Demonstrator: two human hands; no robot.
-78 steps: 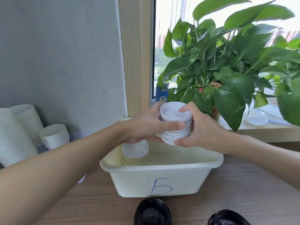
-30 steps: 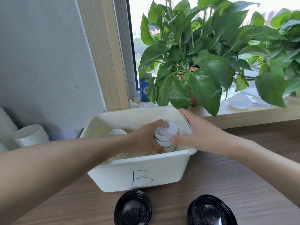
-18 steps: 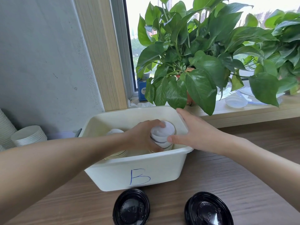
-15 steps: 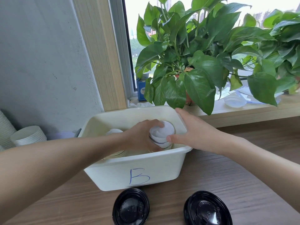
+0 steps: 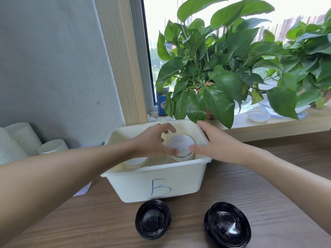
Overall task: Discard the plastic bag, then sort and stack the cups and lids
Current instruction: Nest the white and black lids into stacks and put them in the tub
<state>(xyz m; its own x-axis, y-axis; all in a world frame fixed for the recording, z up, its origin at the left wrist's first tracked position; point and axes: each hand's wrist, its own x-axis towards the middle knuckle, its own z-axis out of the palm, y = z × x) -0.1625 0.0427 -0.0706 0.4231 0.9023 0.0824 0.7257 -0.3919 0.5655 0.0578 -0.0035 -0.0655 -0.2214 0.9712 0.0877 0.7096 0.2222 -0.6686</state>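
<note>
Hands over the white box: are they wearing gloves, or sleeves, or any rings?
No gloves. The left hand and the right hand are bare, and no sleeve shows anywhere up to the edge of the picture. I see no rings on the fingers, and no watch or bracelet either.

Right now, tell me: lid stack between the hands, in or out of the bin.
In. The lid stack stands inside the bin, base behind its front wall.

Office break nook: stacked paper cups (image 5: 17,140), windowsill plant (image 5: 220,97).
</note>
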